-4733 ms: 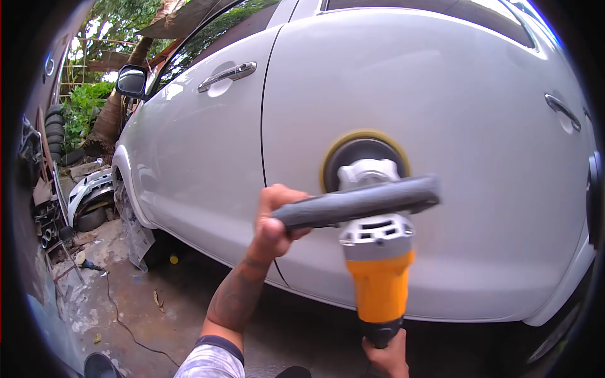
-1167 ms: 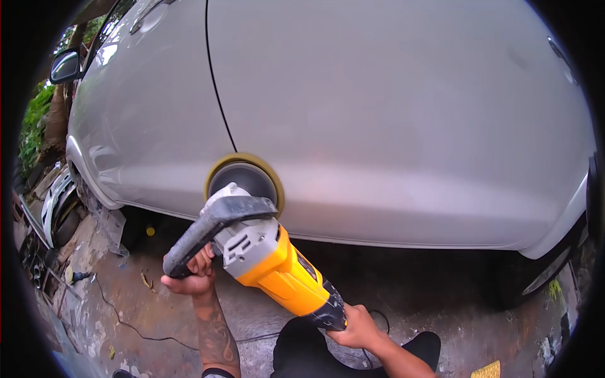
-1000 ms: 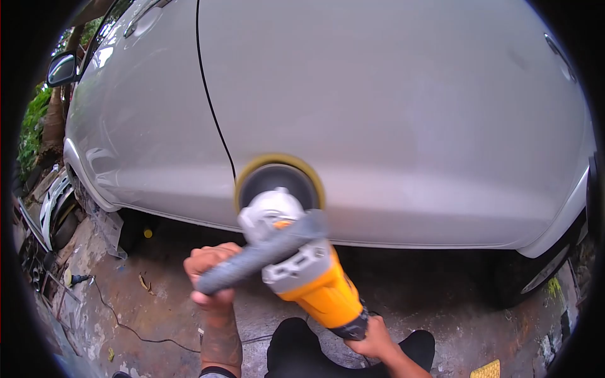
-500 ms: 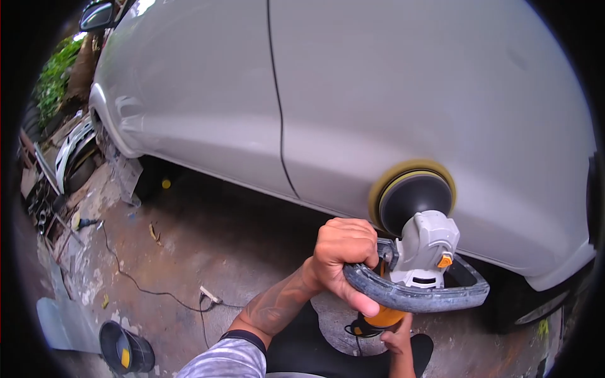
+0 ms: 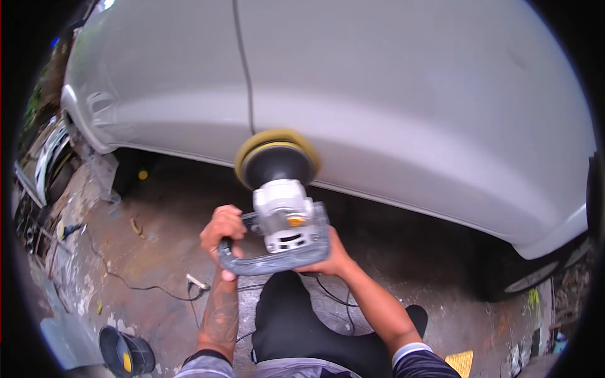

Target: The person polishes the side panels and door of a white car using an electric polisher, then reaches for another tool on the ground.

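The left hand [image 5: 222, 230] grips the white polisher [image 5: 282, 200] by its grey looped handle [image 5: 275, 263], round yellow pad [image 5: 277, 137] beyond; what the right hand [image 5: 335, 253] holds, I can't tell.

Under the left hand [image 5: 222, 234], the handle of the polisher [image 5: 283, 217] looked like dull grey plastic or rubber, scuffed and whitened. Just beyond that grip, the pale gear housing [image 5: 277, 195] seemed smooth, either metal or plastic; the pad [image 5: 279, 136] looked foamy, its edge blurred. Ahead of the grip, the car [image 5: 391, 82] showed smooth paint with a soft gloss. Below it, the trousers [image 5: 280, 315] were matt black cloth. To its left, the floor [image 5: 164, 258] looked rough and stained, the bucket [image 5: 144, 356] smooth dark plastic.
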`<action>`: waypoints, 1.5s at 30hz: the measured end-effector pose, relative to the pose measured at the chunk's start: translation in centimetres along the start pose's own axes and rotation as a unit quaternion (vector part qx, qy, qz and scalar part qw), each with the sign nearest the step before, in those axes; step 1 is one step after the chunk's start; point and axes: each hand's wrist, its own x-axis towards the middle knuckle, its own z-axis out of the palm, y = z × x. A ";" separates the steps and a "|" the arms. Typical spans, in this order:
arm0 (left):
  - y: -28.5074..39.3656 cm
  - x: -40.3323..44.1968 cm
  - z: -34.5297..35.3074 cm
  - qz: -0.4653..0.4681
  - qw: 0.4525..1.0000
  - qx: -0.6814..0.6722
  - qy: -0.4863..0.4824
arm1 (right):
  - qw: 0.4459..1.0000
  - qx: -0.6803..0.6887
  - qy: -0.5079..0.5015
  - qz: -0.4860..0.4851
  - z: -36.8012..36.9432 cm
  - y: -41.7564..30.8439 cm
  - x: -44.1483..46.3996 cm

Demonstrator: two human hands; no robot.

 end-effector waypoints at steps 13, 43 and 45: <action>2.6 -3.9 9.0 -0.084 0.976 -0.067 -0.191 | 0.986 0.107 0.122 0.030 -5.8 9.0 -8.6; 4.2 -19.3 23.9 -0.423 0.836 -0.118 -0.328 | 0.989 0.067 0.122 -0.054 -13.2 24.1 -16.2; 3.0 -19.1 21.9 -0.411 0.861 -0.121 -0.275 | 0.988 0.058 0.130 -0.062 -12.0 24.3 -15.4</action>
